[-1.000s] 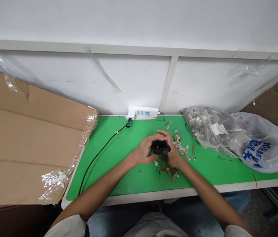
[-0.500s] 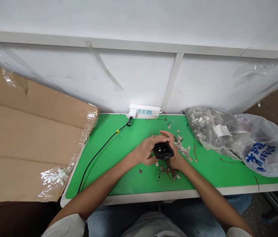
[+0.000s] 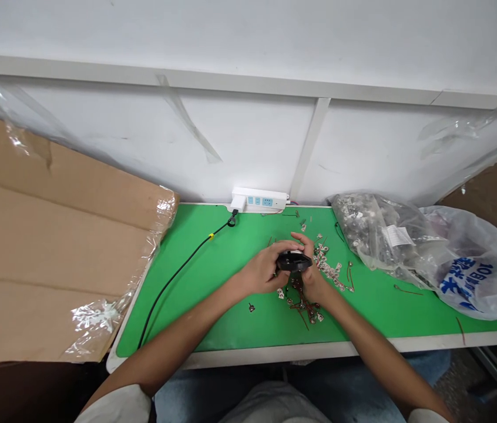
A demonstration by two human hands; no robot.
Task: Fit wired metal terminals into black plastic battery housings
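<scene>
While both hands grasp it, the black casing [image 3: 296, 266] lies above the green-topped counter [image 3: 213, 320], its long axis running roughly left to right. The left hand [image 3: 261, 270] closes on its left end, fingers laid over the far edge. The right hand [image 3: 313, 283] grips the right end; its inner fingers are partly hidden, so their exact hold is uncertain. Just below the casing, on the counter, sits a tangle of red-wired parts [image 3: 308, 309]; beyond the right hand spreads a cluster of small metallic parts [image 3: 328, 270]. Farther right rest a clear bag [image 3: 363, 222] of similar-looking pieces and a white plastic bag [image 3: 490, 273] with blue lettering. Along the wall stands a power strip [image 3: 266, 201], from whose white adapter [image 3: 238, 203] a black cable [image 3: 175, 272] curves toward the left forearm.
</scene>
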